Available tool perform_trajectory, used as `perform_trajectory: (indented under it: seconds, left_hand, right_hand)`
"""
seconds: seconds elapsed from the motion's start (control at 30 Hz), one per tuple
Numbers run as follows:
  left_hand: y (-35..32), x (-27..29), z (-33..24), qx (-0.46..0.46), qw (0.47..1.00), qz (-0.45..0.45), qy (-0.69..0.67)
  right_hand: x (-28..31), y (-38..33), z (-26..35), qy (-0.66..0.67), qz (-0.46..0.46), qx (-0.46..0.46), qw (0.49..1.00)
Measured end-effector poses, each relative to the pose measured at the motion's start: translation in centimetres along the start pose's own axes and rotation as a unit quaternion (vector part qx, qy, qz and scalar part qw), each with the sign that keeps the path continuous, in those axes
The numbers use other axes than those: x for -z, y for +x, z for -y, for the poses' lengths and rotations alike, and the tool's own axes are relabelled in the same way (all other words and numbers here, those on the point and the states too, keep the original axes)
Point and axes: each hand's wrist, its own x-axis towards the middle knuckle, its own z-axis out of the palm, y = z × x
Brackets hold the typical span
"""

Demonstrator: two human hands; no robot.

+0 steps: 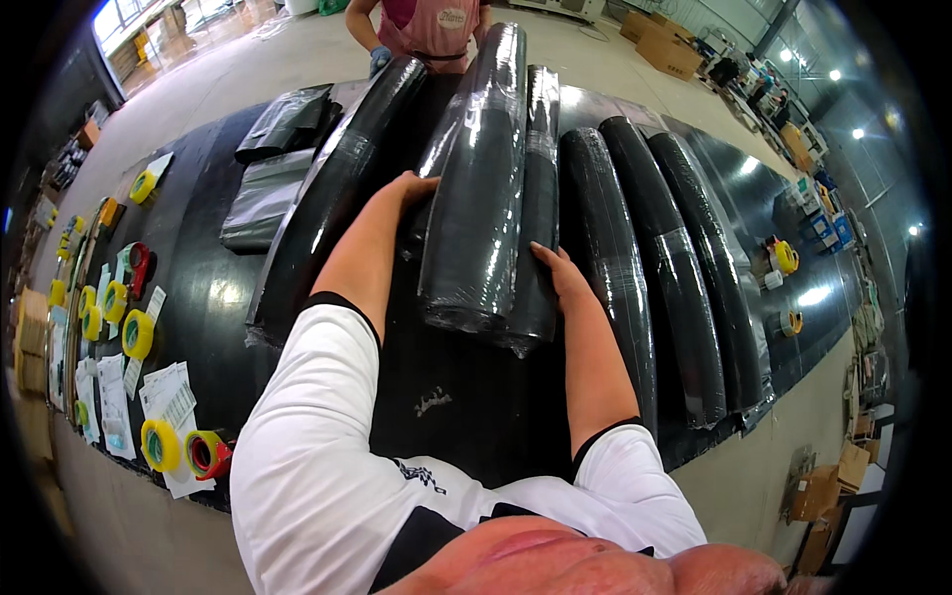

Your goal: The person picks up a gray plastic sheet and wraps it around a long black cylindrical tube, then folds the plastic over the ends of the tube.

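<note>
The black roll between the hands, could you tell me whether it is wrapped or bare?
Wrapped: glossy clear film covers the black roll, wrinkling loose at its near end.

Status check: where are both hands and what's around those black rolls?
Left hand and right hand flank the plastic-wrapped black roll, pressed on its sides. More wrapped rolls lie right. A person in a pink apron stands across the table.

A wide, glossy black worktable carries long black rolls wrapped in clear film, lying side by side at and right of the hands. Left of the hands lie folded grey plastic bags, yellow tape rolls and white paper sheets.
</note>
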Motion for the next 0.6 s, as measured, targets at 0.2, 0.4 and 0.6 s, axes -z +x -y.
perform_trajectory:
  seconds: [0.2,0.4,0.6]
  left_hand:
    - [-10.7,-3.5,1.5,-0.009,0.996,-0.088,0.004]
    - [-26.7,-6.7,8.1,0.032,0.99,-0.127,0.043]
    - [-40.9,-10.8,10.6,0.07,0.972,-0.13,0.184]
  right_hand:
    - [-0.2,-4.1,-0.9,0.024,0.023,0.031,0.999]
    - [3.2,-9.4,-8.6,-0.022,0.035,0.042,0.998]
    - [4.8,-22.4,-10.9,-0.24,-0.036,0.078,0.967]
